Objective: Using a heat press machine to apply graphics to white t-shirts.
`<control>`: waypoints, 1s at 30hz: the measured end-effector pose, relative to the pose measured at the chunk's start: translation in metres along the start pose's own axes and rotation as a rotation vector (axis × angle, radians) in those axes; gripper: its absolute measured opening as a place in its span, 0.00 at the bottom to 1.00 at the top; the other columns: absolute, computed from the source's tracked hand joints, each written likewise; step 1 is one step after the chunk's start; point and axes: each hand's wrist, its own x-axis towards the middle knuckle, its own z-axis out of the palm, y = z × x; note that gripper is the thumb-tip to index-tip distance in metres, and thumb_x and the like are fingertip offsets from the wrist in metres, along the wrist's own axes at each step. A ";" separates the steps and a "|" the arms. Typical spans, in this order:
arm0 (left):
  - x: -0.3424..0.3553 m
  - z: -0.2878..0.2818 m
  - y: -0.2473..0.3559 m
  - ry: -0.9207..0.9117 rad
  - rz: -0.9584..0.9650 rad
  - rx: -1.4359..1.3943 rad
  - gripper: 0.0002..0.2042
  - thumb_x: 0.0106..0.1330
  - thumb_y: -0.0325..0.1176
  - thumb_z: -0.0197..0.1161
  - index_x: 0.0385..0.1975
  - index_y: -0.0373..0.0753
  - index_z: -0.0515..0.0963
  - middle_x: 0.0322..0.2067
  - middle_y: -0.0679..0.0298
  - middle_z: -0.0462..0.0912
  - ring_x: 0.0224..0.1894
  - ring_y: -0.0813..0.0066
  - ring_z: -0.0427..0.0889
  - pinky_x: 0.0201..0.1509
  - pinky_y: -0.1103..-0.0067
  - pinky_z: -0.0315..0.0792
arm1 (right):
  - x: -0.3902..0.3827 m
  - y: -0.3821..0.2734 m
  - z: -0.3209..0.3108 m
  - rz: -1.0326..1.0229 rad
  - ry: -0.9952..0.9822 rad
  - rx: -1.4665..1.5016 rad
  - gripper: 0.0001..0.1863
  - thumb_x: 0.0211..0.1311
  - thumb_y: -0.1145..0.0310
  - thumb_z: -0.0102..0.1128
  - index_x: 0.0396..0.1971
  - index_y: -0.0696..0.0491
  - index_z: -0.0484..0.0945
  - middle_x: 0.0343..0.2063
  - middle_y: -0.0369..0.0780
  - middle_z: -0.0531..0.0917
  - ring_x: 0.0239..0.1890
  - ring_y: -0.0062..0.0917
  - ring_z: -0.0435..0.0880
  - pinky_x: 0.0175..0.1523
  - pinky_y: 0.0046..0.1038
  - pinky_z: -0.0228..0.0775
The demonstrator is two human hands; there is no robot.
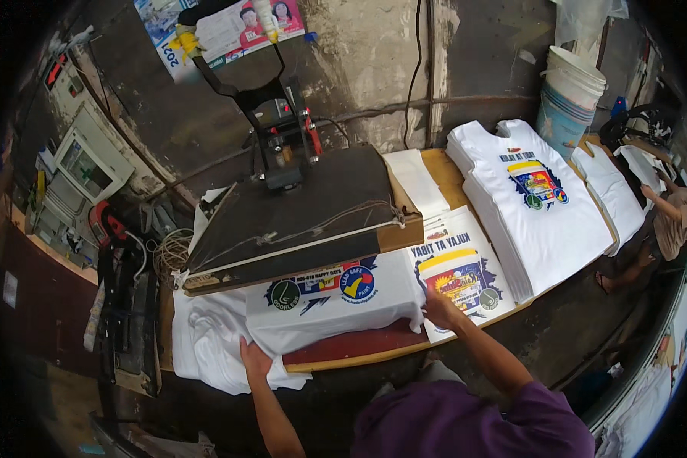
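Note:
A white T-shirt [332,324] with a colourful printed design lies over the lower plate of a heat press [298,214]. The upper plate, dark and broad, hangs tilted above it and hides the far part of the shirt. My left hand [255,359] is open, its fingers stretched out against the cloth at the shirt's near left edge. At the right edge, my right hand [441,311] is closed on the cloth, its fingertips partly hidden. Just beside that hand lie printed transfer sheets [458,267] showing the design mirrored.
A tall stack of white T-shirts [580,229] stands on the table to the right, the top one printed. Bunched white cloth [206,328] lies left of the press. Behind are a bucket [569,95] and a wall. Another person [670,214] is at far right.

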 end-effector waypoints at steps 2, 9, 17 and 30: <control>-0.024 -0.003 -0.004 0.052 0.089 0.133 0.31 0.65 0.46 0.56 0.63 0.33 0.60 0.61 0.55 0.67 0.64 0.56 0.65 0.68 0.61 0.58 | -0.024 -0.005 -0.004 -0.095 -0.072 -0.130 0.26 0.65 0.58 0.56 0.58 0.56 0.66 0.53 0.41 0.76 0.56 0.31 0.74 0.61 0.42 0.60; -0.023 0.074 0.063 0.235 0.384 0.247 0.29 0.59 0.34 0.63 0.61 0.35 0.63 0.59 0.55 0.69 0.61 0.55 0.68 0.62 0.57 0.67 | -0.063 -0.115 0.114 -0.341 -0.105 -0.091 0.25 0.63 0.62 0.60 0.57 0.55 0.68 0.52 0.39 0.77 0.56 0.29 0.75 0.63 0.38 0.63; -0.091 0.213 -0.098 -0.090 0.463 0.176 0.40 0.50 0.44 0.72 0.61 0.34 0.62 0.55 0.51 0.72 0.53 0.51 0.76 0.54 0.56 0.75 | -0.234 -0.201 0.022 -0.667 0.163 -0.117 0.18 0.63 0.62 0.59 0.49 0.55 0.69 0.45 0.40 0.79 0.49 0.29 0.79 0.56 0.39 0.72; -0.011 0.492 -0.198 -0.160 0.520 0.223 0.26 0.59 0.37 0.63 0.56 0.35 0.65 0.41 0.55 0.77 0.41 0.63 0.81 0.47 0.66 0.80 | -0.466 -0.428 -0.031 -1.476 0.591 -0.638 0.20 0.58 0.76 0.65 0.51 0.58 0.77 0.28 0.32 0.81 0.35 0.11 0.77 0.42 0.11 0.65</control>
